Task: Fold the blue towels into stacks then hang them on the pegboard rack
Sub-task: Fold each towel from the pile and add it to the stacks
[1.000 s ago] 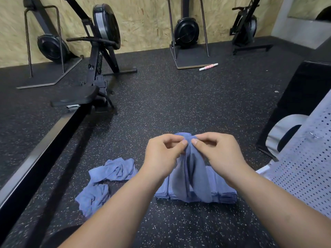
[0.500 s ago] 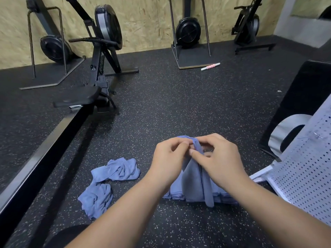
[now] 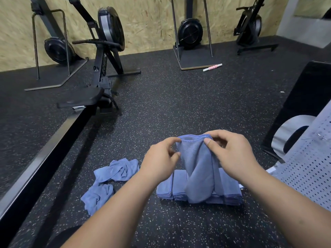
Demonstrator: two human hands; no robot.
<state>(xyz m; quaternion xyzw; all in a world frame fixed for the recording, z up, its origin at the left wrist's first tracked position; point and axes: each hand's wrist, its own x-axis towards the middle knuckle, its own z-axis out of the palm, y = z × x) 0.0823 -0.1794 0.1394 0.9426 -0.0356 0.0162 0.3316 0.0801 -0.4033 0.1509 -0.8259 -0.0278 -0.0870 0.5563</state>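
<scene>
Above the folded stacks [image 3: 230, 188], the left hand [image 3: 159, 163] and right hand [image 3: 236, 156] hold a blue towel [image 3: 197, 167], each grip pinching its top hem.

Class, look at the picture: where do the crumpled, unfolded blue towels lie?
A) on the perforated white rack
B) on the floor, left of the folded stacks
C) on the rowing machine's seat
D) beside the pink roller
B: the crumpled towels lie on the speckled floor, left of the folded stacks.
</scene>
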